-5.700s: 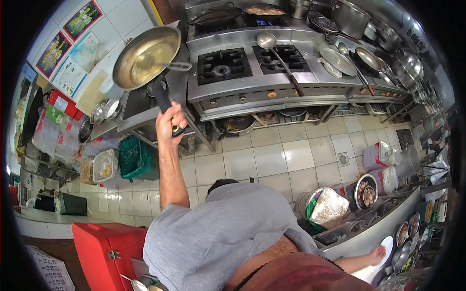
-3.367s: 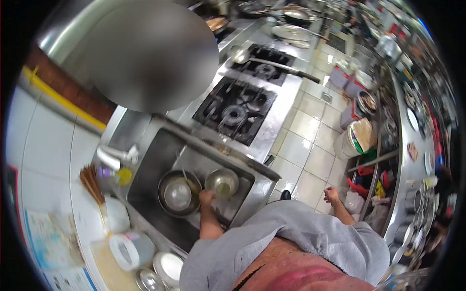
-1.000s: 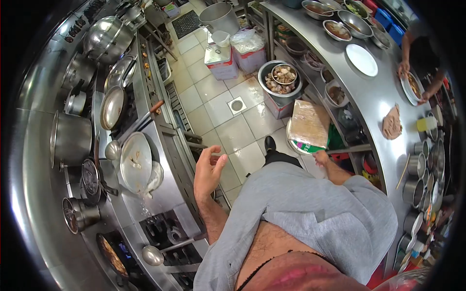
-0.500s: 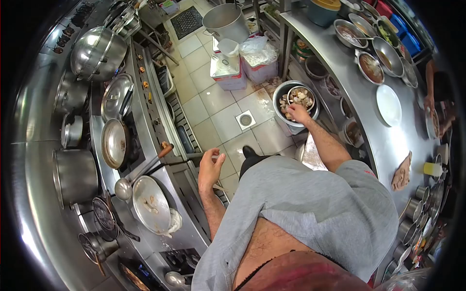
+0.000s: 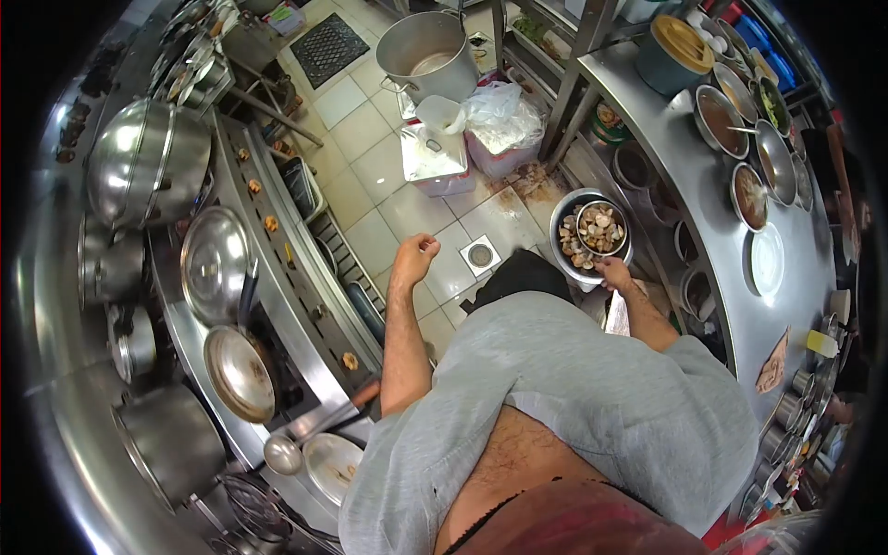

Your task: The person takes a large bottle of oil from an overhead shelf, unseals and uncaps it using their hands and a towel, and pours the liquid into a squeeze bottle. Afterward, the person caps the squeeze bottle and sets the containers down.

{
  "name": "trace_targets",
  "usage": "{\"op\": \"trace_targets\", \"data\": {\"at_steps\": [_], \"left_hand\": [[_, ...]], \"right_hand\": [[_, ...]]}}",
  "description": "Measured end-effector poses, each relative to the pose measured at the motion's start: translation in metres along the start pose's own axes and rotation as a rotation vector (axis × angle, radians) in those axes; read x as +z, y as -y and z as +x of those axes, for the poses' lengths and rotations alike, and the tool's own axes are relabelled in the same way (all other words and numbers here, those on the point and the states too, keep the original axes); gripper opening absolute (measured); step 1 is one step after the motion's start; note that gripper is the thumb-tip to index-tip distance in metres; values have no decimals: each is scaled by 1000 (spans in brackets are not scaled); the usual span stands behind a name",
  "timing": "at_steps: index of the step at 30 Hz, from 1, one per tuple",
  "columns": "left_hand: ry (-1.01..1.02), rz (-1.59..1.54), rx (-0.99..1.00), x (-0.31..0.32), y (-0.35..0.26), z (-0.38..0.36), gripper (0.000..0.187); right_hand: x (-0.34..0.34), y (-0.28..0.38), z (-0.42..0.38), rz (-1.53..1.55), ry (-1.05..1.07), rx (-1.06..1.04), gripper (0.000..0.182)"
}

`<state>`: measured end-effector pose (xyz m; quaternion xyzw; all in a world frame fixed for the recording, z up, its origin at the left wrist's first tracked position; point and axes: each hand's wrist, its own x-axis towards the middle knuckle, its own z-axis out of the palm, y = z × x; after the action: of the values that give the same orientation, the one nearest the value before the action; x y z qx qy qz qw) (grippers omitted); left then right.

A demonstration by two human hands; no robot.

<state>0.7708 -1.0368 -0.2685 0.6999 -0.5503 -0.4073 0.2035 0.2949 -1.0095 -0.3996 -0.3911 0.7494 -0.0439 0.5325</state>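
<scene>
My right hand [image 5: 613, 273] is closed at the near edge of a large metal bowl [image 5: 558, 227], low beside the right-hand counter. What its fingers grip there is too small to make out. Brown-and-white chunks [image 5: 572, 248], perhaps cut mushrooms, lie in that bowl. A smaller round metal bowl [image 5: 623, 222] rests inside it, filled with the same chunks [image 5: 600, 228]. Over the tiled floor, my left hand [image 5: 416, 258] hangs free with its fingers curled in and nothing in them.
On the left, a stove line carries a ladle [image 5: 283, 454], a frying pan [image 5: 240, 373] and a domed lid [image 5: 218, 264]. Ahead stand a tall pot [image 5: 425, 57] and lidded boxes [image 5: 435, 159]. The right counter [image 5: 703, 217] holds several bowls and a white plate [image 5: 767, 260].
My right hand has drawn back from the chunks in the small bowl to the large bowl's near edge. My left hand has risen and its fingers have curled in. The view has shifted.
</scene>
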Motion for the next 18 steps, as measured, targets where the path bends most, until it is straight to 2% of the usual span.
{"op": "trace_targets", "data": {"at_steps": [1,3,4,5,8,9,11,14,15,16,17,18], "left_hand": [[27,28,23,6,10,24,25],[60,49,40,14,29,74,25],[166,92,-9,18,37,97,24],[273,136,-63,23,49,113,24],[347,187,-192,41,95,160,23],[396,214,-257,43,103,172,24],[405,296,-248,46,117,200,23],[488,356,-255,43,122,241,22],[479,434,-219,45,129,258,25],[470,514,-182,46,138,272,28],[459,540,-233,41,126,285,32],[450,568,-282,32,102,299,36]], "right_hand": [[3,15,12,-56,-88,-189,19],[0,64,37,47,-119,-340,18],[-4,108,34,-209,-398,-699,19],[-11,157,29,-91,-395,-612,24],[-48,278,39,-114,-728,-944,41],[-63,310,44,-50,-854,-954,46],[-104,365,57,-21,-1154,-947,66],[-165,436,55,86,-1380,-1014,86],[-185,450,56,22,-1463,-998,92],[-197,466,60,77,-1525,-1019,93],[-211,478,64,115,-1541,-1072,85],[-220,488,70,278,-1423,-1201,80]]}}
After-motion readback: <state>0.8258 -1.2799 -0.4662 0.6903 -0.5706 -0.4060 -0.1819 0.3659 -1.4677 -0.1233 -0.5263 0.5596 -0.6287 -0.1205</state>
